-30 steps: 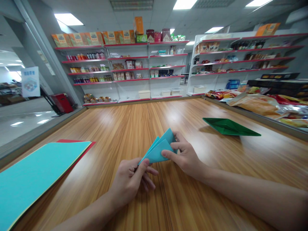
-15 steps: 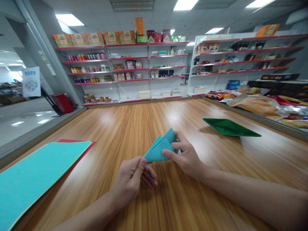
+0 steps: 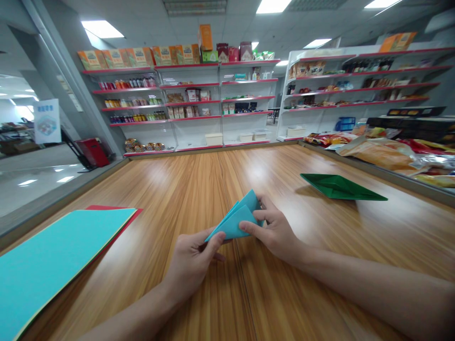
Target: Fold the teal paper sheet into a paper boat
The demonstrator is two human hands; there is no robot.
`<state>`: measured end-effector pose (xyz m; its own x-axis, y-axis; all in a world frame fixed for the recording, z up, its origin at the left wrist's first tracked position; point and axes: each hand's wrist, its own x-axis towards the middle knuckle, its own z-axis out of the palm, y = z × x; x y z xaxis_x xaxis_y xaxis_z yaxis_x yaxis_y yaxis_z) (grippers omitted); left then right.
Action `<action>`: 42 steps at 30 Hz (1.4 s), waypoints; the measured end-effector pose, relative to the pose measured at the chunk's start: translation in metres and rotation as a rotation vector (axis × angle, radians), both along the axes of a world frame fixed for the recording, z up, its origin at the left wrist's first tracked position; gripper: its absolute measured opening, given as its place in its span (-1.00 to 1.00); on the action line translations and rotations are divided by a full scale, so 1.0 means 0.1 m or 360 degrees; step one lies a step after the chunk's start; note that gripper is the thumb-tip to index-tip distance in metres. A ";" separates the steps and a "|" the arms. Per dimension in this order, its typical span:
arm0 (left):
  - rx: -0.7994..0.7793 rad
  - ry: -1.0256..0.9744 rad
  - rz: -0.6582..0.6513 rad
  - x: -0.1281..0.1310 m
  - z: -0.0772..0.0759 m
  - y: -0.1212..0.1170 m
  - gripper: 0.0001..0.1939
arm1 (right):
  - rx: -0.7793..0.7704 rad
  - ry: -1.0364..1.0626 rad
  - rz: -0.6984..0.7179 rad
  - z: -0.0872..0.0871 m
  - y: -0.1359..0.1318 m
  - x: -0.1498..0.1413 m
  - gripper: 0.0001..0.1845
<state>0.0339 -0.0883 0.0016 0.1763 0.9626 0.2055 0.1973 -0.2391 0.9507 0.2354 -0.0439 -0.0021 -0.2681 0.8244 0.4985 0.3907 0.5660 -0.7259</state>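
A folded piece of light blue paper is held above the table between both hands. Its layers part slightly along the upper edge, and its narrow tip points to the lower left. My left hand pinches that tip, thumb on top and the other fingers underneath. At the wider end, my right hand grips the paper with its thumb on the near face and fingers behind, partly hidden. Beyond my right hand, a folded green paper boat rests on the table.
On the left of the wooden table lies a stack of coloured paper sheets, blue on top with red showing below. Packaged snacks lie past the right edge. Stocked shelves stand behind the table.
My left hand has shifted its pinch a little to the right along the paper, its thumb further over the tip and its fingers tucked further under. My right hand keeps its hold.
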 end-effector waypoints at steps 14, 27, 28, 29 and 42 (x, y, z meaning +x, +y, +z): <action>0.0071 -0.0090 -0.0169 -0.02 0.05 -0.03 -0.66 | -0.0030 -0.0002 -0.0022 -0.01 0.01 -0.01 -0.53; -0.0260 -0.0635 -0.0274 -0.01 0.01 -0.02 -0.58 | -0.0009 0.0007 -0.0022 0.02 -0.01 -0.02 -0.57; -0.0278 -0.0661 -0.0268 -0.02 0.00 -0.02 -0.58 | -0.0013 0.0005 -0.0023 0.02 -0.02 -0.02 -0.57; -0.0296 -0.0683 -0.0265 -0.02 -0.01 -0.01 -0.59 | -0.0013 0.0008 -0.0024 0.02 -0.02 -0.02 -0.57; -0.0311 -0.0581 -0.0239 0.01 0.01 0.00 -0.60 | 0.0023 0.0015 -0.0062 -0.01 0.02 0.00 -0.52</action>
<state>0.0347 -0.0884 0.0024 0.2666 0.9589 0.0966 -0.1831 -0.0480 0.9819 0.2358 -0.0421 -0.0036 -0.2312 0.8267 0.5129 0.4057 0.5611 -0.7215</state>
